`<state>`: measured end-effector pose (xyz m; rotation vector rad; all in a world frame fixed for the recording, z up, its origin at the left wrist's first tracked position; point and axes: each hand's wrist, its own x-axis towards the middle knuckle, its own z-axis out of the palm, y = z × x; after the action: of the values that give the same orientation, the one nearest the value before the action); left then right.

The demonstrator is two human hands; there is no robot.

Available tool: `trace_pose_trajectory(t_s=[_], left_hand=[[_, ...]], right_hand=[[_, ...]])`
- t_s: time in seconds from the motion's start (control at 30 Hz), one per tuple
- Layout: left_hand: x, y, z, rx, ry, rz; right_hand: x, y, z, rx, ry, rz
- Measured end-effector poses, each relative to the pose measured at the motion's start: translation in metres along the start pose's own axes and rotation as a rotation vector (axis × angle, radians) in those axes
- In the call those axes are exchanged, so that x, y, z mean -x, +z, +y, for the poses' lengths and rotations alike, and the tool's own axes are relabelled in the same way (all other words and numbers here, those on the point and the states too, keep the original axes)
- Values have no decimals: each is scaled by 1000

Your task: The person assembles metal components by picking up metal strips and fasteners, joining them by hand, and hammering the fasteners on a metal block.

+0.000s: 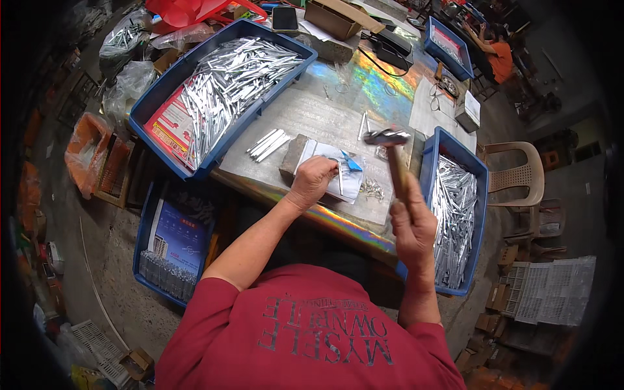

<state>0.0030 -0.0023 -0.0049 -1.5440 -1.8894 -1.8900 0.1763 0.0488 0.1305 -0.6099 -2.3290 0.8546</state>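
Note:
My right hand [415, 227] grips the wooden handle of a hammer [396, 162], its head raised above the table. My left hand [313, 179] is closed in a pinch at a thin silver metal strip [340, 179], over a block covered with white paper [318, 151]. A small blue piece [351, 162] lies on the paper beside my fingertips. Right of the block is a scatter of small metal pins [372, 189]. To its left, several silver strips [268, 144] lie side by side. The far end of the held strip is partly hidden by my fingers.
A large blue tray of metal strips [151, 123] stands at left, another blue tray [482, 195] at right. A lower blue bin [141, 250] sits below the table's left side. Farther off are a phone [285, 19], a plastic chair [517, 175] and a person in orange [500, 62].

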Motion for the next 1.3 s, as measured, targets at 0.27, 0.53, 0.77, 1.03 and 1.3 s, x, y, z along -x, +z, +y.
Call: trace_pose_trajectory(t_s=[0.27, 0.53, 0.77, 1.03, 1.3], left_hand=[[-4, 1, -1, -118, 5, -74], [1, 1, 0, -16, 38, 9], [0, 0, 1, -65, 10, -53], [-6, -1, 7, -29, -3, -14], [-10, -8, 13, 40, -194, 1]], right_hand=[[9, 19, 29, 191, 11, -222], [2, -3, -12, 55, -149, 192], [15, 23, 40, 107, -137, -9], [34, 38, 93, -709, 651, 233], [49, 53, 141, -806, 909, 406]])
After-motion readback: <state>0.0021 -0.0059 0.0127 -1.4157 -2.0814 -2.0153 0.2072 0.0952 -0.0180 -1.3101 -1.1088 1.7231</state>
